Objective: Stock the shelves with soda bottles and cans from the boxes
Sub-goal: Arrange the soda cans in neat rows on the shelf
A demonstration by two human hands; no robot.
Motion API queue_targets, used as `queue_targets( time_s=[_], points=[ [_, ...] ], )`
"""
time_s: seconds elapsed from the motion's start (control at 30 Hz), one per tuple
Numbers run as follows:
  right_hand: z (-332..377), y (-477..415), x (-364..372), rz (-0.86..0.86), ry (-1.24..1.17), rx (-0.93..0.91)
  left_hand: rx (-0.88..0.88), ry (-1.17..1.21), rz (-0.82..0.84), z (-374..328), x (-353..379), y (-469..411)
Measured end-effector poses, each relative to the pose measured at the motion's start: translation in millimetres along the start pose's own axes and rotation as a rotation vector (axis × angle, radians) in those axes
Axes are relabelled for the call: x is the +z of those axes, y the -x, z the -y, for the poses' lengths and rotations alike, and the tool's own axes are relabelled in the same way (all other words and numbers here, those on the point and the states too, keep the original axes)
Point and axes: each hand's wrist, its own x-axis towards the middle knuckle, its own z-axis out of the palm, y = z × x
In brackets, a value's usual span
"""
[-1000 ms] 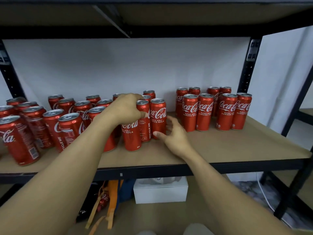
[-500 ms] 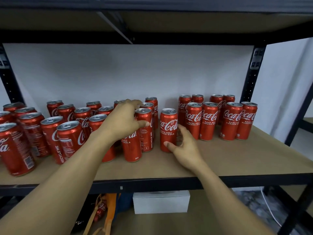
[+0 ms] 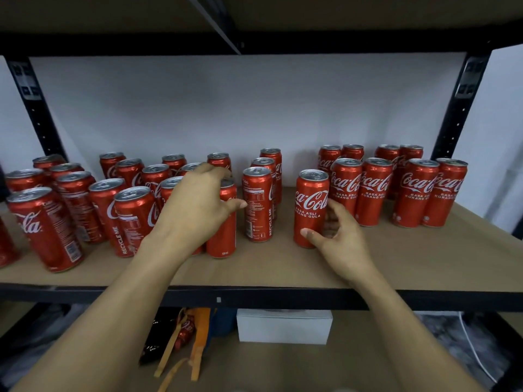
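Checked against half a second back: moved can (image 3: 310, 210) shifted right along the shelf (image 3: 283, 267), away from the label-back can (image 3: 258, 205) that stood close beside it. Now parted from that can by an open gap and brought just beside the right-hand group (image 3: 373, 190). Base apparently on the shelf board, not lifted as far as visible.

Held low by the right hand (image 3: 342, 239): thumb across the front near the base, fingers (image 3: 338, 219) curled round the far side. Left hand (image 3: 195, 205) cupped over the top of the centre can (image 3: 223, 233), fingers bent down behind its rim, thumb stretched toward the label-back can. Little changed in pose.

Judged meaning: not fresh stock from a box but tidying, joining this can onto the neat logo-forward rows at right. Not yet flush with its neighbour, so probably a little more sliding to go.

Orientation of moved can: upright, long axis vertical, pull-tab end up. Logo turned to the front, matching the right-hand group.
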Motion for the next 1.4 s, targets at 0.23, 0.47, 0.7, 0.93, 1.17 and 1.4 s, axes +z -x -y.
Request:
queue_targets(
  time_s=[0.23,0.47,0.7,0.93,1.17,1.4],
  points=[
    [1.9,0.2,-5.3,-0.016,0.042,0.007,-0.059,-0.117,0.118,1.1,-7.9,-9.1],
    [32.1,-10.8,-30.9,-0.012,0.111,-0.072,-0.021,-0.189,0.274,-18.8,-22.0,-34.8],
    [99.3,-54.2,-55.8,0.272,0.496,-0.302,-0.034,-0.165,0.407,-27.4,-25.9,-64.4],
    [115.8,-83.4,-62.4,0.591,0.649,-0.273,-0.056,-0.007,0.509,-37.3,-17.1,-102.6],
    [110.7,-92.6,-63.5,0.622,0.646,-0.333,0.001,-0.061,0.524,-33.9,-4.1,-100.0],
    [109.2,-102.1,-55.2,0.607,0.655,-0.34,-0.03,-0.122,0.535,-7.9,-10.4,-108.6]
  ],
)
